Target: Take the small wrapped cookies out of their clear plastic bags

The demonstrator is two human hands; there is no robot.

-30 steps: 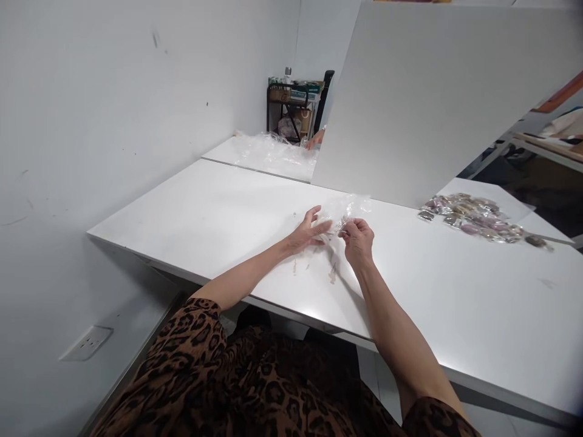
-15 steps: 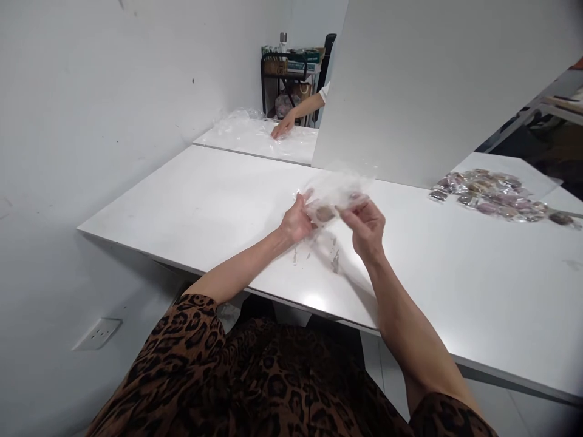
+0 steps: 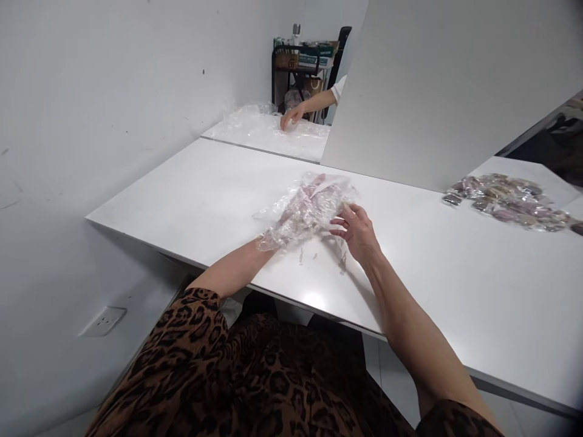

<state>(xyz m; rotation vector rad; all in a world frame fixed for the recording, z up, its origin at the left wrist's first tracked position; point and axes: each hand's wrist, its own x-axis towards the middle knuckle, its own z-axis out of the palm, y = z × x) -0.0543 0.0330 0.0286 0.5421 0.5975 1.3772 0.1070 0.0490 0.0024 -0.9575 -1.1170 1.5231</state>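
Crinkled clear plastic film [image 3: 291, 212], seemingly a bag, covers my left hand [image 3: 303, 203] and the wrist behind it. Through the film the fingers look pinkish and stretched out towards the far side of the table. At the film's right edge is my right hand [image 3: 359, 230]. Its thumb and forefinger meet on the plastic, while the lower fingers are loosely curled and apart. Glare and folds hide whether anything else lies within the film. Both hands are over the white table [image 3: 173, 194].
Several small clear-wrapped pieces, brown and pink, form a pile [image 3: 514, 200] on the right. Beyond a white panel [image 3: 419, 91], a co-worker's hand [image 3: 294, 115] is over more clear plastic [image 3: 255, 124]. A dark shelf [image 3: 300, 60] stands behind, and a wall [image 3: 113, 91] borders the left.
The film has spread back over my left hand and wrist, and the brown oval seen in it is out of sight. My right hand's lower fingers have loosened. The co-worker's hand has lifted slightly.
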